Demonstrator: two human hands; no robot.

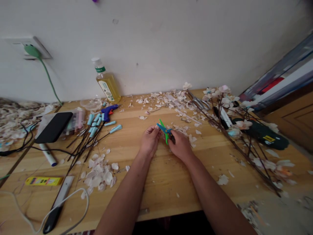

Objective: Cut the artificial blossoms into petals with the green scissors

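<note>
Over the middle of the wooden table, my right hand (179,143) grips a pair of scissors (165,130) with blue and green parts, the blades tilted up and left. My left hand (149,138) is closed in a pinch just left of the blades. A small pale piece, likely a petal, shows at its fingertips; most of it is hidden. Cut pale scraps (171,101) lie behind the hands. To the left, near my left forearm, is a pile of whitish petals (100,174).
A blue glue gun (107,112), a bottle of yellow liquid (107,83) and blue-tipped stems (94,130) stand or lie at the left. A black phone (55,127), a yellow box (44,181) and cables are further left. A flowering branch (230,140) spans the right side.
</note>
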